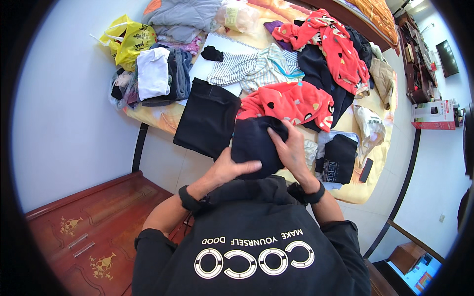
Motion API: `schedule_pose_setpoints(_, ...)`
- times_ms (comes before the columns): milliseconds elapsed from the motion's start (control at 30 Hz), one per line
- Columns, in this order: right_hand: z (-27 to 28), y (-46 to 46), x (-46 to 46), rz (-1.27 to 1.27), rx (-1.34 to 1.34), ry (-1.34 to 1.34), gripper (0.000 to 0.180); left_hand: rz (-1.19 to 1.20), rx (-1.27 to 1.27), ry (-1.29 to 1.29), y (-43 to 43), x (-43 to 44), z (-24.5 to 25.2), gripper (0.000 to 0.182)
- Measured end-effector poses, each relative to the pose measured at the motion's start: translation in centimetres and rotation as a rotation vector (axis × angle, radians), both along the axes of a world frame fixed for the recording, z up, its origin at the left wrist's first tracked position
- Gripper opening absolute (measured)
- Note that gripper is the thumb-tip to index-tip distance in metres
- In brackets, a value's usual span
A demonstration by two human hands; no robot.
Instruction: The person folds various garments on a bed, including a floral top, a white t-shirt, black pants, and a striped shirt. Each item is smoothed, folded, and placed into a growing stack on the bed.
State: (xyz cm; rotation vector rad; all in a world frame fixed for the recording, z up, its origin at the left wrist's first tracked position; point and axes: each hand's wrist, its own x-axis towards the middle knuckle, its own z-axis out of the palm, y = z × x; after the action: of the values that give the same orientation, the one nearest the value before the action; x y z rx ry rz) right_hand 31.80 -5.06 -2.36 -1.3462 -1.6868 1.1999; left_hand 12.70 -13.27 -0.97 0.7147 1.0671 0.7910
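Both hands grip a dark navy folded garment point(251, 142) at the near edge of the bed. My left hand point(230, 167) is at its lower left side, with the thumb lying over the cloth. On the right side, my right hand point(288, 142) has its thumb and fingers around a bunched fold. A black folded garment point(207, 117) lies just left of the navy one. Behind it is a red fleece garment with hearts point(289, 101). A striped garment point(233, 68) and a black sock-like cloth point(212, 53) lie farther back.
At the back left, a stack of folded clothes topped by a white one point(153, 72) stands near a yellow plastic bag point(129, 42). To the right are a folded black shirt point(340, 159), a dark phone point(366, 170) and a whitish bag point(372, 127). More clothes cover the far right.
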Motion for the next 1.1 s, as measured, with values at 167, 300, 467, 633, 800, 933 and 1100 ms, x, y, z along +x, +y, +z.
schedule_pose_setpoints(167, -5.1, 2.7, 1.0, 0.089, -0.754, 0.339, 0.070, 0.392, -0.249, -0.105, 0.7, -0.9, -2.6, 0.047)
schedule_pose_setpoints(300, -6.3, 0.2, 1.3, 0.407, -1.004, 0.507, 0.087, 0.429, -0.138, -0.172, 0.1, -1.4, -4.5, 0.042)
schedule_pose_setpoints(467, -5.7, -1.2, -1.2, 0.165, -0.690, 0.624, 0.046, 0.414, -0.179, -0.342, -0.2, -2.5, -5.3, 0.045)
schedule_pose_setpoints(633, -5.9, -2.2, -1.5, 0.227, -0.782, 0.656, 0.045, 0.611, -0.332, -0.334, -0.1, -3.2, -6.2, 0.038)
schedule_pose_setpoints(800, -7.5, -2.5, -1.0, 0.155, -0.932, 0.562, 0.048, 0.609, -0.356, -0.351, 0.0, -4.0, -8.0, 0.039)
schedule_pose_setpoints(933, -7.7, -1.5, -2.0, 0.220, -0.903, 0.513, 0.047, 0.377, -0.243, -0.408, 0.5, -6.8, -8.5, 0.050)
schedule_pose_setpoints(1100, -6.5, 1.0, -5.0, 0.417, -0.927, 0.356, 0.045, 0.126, -0.216, -0.087, 2.3, -11.7, -8.5, 0.056)
